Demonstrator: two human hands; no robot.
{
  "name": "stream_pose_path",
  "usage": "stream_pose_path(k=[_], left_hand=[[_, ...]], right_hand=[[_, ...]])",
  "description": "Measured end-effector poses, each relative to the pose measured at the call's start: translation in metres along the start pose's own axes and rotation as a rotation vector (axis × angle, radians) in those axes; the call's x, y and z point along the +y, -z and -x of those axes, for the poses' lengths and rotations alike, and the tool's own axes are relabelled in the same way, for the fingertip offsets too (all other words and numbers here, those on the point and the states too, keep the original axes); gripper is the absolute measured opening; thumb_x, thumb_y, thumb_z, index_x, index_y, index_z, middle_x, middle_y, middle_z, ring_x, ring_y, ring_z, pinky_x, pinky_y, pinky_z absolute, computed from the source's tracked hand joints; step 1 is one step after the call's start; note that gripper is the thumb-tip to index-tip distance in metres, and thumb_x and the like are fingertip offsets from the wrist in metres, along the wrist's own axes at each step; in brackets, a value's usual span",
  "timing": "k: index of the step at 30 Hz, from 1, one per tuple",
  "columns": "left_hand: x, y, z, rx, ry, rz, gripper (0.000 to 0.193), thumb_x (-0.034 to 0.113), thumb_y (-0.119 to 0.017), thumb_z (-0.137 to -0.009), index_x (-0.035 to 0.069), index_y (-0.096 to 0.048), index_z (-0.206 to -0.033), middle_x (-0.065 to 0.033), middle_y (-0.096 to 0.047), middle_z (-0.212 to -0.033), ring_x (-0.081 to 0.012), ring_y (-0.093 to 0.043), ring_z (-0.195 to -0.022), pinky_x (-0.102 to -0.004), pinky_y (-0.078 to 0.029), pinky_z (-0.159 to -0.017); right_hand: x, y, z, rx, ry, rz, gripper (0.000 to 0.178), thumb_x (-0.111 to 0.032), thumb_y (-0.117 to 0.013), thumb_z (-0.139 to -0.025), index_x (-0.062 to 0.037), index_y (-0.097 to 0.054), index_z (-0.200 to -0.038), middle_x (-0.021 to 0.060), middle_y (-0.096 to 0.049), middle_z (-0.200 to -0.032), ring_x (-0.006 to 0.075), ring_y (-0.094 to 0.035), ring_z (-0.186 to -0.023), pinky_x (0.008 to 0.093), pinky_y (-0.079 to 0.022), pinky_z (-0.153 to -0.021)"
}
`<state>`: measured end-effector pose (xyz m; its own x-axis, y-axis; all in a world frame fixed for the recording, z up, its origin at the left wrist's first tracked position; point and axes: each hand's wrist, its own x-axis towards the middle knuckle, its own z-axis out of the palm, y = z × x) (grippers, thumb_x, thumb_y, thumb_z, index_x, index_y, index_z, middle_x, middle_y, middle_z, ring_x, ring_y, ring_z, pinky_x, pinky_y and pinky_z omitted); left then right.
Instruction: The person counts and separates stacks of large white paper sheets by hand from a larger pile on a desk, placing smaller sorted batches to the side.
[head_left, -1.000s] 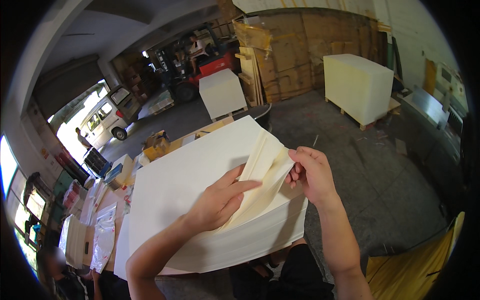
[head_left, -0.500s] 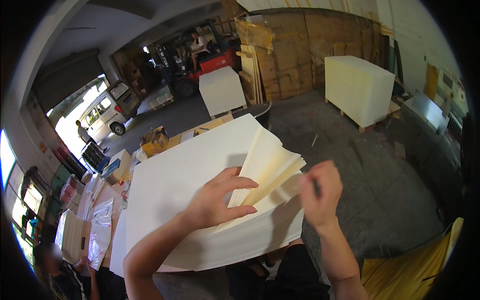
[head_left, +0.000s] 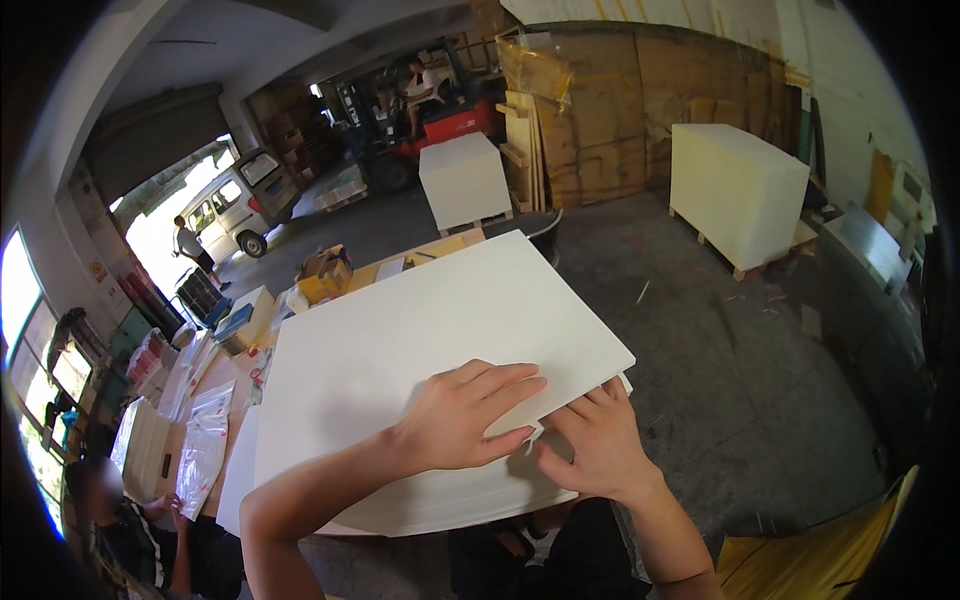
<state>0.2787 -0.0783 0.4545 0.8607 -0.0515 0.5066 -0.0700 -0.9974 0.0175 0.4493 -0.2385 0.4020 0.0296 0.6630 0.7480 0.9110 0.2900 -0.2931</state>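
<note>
A large stack of white paper sheets (head_left: pixel 420 320) lies in front of me. My left hand (head_left: pixel 465 415) rests on its top near the front edge, fingers spread and thumb apart, holding nothing. At the stack's near right edge is my right hand (head_left: pixel 595 440), its thumb apart from its fingers. Those fingertips touch the edge just below the upper sheets and are partly hidden. A small crumpled bit of white paper (head_left: pixel 535 435) sticks out between the two hands. Below the upper layer, a pale sheet corner (head_left: pixel 626 382) juts out beside my right fingertips.
A cluttered worktable (head_left: pixel 215 375) stands to the left, where a seated person (head_left: pixel 125 520) handles a clear plastic bag (head_left: pixel 205 450). Two pale stacks on pallets, a near one (head_left: pixel 465 185) and a right one (head_left: pixel 738 200), stand beyond. Behind are a red forklift (head_left: pixel 450 125) and a van (head_left: pixel 230 210).
The lifted, fanned sheets under my left hand now lie flat on the stack. My right hand has moved left and in, from the air beside the stack to its edge.
</note>
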Motion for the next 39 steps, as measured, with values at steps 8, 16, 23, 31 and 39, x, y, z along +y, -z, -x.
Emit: stream_pose_path(k=[8,16,23,31,39], left_hand=[[-0.015,-0.010,-0.007,-0.001,0.048,0.002,0.047,0.031,-0.082,-0.086,0.013,-0.073,-0.128,-0.0067,-0.071,-0.132,-0.0267,-0.070,-0.106,-0.0387,-0.062,-0.085],[0.005,0.002,-0.014,-0.093,0.187,-0.013,0.050,0.020,-0.080,-0.088,0.013,-0.069,-0.137,-0.0126,-0.071,-0.129,-0.0297,-0.073,-0.102,-0.0394,-0.062,-0.084],[-0.008,0.000,-0.009,0.010,0.063,0.020,0.039,0.011,-0.071,-0.094,0.020,-0.073,-0.132,-0.0137,-0.068,-0.134,-0.0278,-0.075,-0.095,-0.0355,-0.063,-0.077],[-0.008,0.006,-0.008,-0.031,0.215,0.210,0.037,0.020,-0.079,-0.089,0.019,-0.075,-0.127,-0.0167,-0.066,-0.139,-0.0318,-0.075,-0.096,-0.0372,-0.062,-0.082],[-0.004,0.013,-0.011,-0.077,0.182,0.186,0.060,0.051,-0.088,-0.080,0.027,-0.072,-0.133,-0.0127,-0.061,-0.145,-0.0310,-0.075,-0.100,-0.0399,-0.061,-0.087]], right_hand=[[0.005,0.000,0.001,0.069,-0.032,-0.080,0.029,-0.017,-0.076,-0.076,-0.0028,-0.074,-0.101,0.0108,-0.075,-0.111,0.0312,-0.069,-0.113,0.0492,-0.048,-0.108],[0.036,0.056,0.011,0.071,-0.547,0.115,0.038,-0.028,-0.080,-0.092,-0.0019,-0.058,-0.075,0.0133,-0.068,-0.080,0.0303,-0.066,-0.066,0.0449,-0.048,-0.057],[0.022,0.059,-0.039,0.041,-0.518,-0.070,0.043,-0.030,-0.077,-0.095,-0.0002,-0.055,-0.074,0.0159,-0.060,-0.064,0.0312,-0.062,-0.056,0.0424,-0.047,-0.054],[0.042,0.019,-0.037,0.253,-0.733,-0.728,0.044,-0.020,-0.072,-0.100,-0.0106,-0.043,-0.068,-0.0038,-0.049,-0.061,0.0051,-0.053,-0.057,0.0249,-0.038,-0.050],[0.040,0.024,-0.044,0.278,-0.887,-1.207,0.041,-0.024,-0.067,-0.101,-0.0126,-0.050,-0.066,-0.0006,-0.053,-0.060,0.0106,-0.054,-0.050,0.0257,-0.039,-0.047]])
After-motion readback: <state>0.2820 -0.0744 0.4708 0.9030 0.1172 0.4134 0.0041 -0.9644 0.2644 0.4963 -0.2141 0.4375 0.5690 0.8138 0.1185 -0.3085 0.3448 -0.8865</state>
